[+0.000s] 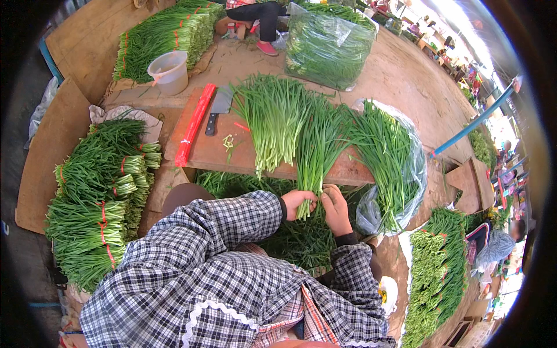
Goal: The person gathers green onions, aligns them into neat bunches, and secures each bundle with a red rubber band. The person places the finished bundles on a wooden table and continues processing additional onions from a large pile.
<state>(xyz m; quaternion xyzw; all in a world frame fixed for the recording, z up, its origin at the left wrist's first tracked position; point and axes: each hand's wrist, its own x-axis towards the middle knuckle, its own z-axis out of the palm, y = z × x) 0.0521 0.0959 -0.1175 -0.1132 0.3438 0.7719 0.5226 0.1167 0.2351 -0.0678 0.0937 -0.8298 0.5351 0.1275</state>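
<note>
My left hand [300, 203] is closed around the pale stem ends of a bunch of garlic chives [314, 163], whose green leaves rest on the wooden board [209, 150]. On the right side of the same stems, my right hand [335, 209] pinches at a stalk between thumb and fingers. A larger loose pile of chives [274, 126] lies on the board just left of the bunch. More chives [385, 156] spill from a clear plastic bag [417, 161] at the board's right end. A cleaver [219, 108] and a bundle of red ties [196, 124] lie at the left.
Tied chive bundles [100, 200] are stacked at left, with others [169, 37] behind a white plastic bucket [169, 74]. Leaf trimmings [300, 248] lie below the board. A filled plastic bag [330, 48] stands ahead beside a seated person's leg [265, 21]. A blue pole [474, 117] slants at right.
</note>
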